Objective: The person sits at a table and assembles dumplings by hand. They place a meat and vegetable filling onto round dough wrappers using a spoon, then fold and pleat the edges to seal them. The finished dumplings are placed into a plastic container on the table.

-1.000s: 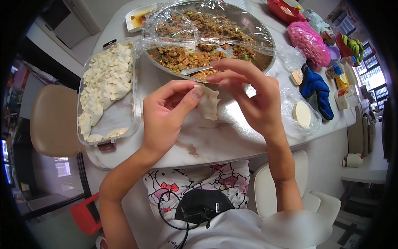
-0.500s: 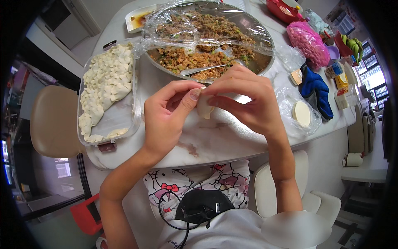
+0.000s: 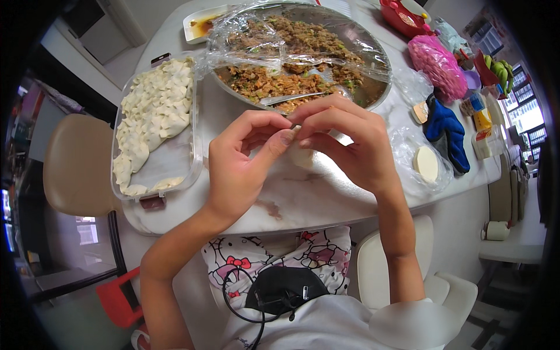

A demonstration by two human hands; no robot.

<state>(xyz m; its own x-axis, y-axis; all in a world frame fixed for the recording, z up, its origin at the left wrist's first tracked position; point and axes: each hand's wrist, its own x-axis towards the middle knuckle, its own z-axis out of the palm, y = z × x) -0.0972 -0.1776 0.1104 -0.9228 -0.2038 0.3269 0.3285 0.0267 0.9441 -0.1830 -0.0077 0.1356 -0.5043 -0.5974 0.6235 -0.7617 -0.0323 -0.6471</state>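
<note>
Looking down, head view: pinching dumpling (image 3: 301,156) by top edge, fingertips of left hand (image 3: 242,166) and right hand (image 3: 357,143) close together, likely so soft dough sticks. Dumpling hangs above table (image 3: 233,219), just in front of metal bowl (image 3: 378,86). Clear wrap (image 3: 274,49) over filling (image 3: 254,83), maybe keeps it clean. Round dough wrappers (image 3: 426,164) on plastic bag (image 3: 411,178), right side, maybe for easy reach. Other dumplings (image 3: 154,99) crowd clear box (image 3: 166,162), my left, probably saving room.

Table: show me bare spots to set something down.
Bare: the table front, between dumpling box and clear bag, beneath left hand and right hand; narrow strip between box and bowl. Crowded: the right side, around blue cloth and pink bag.
</note>
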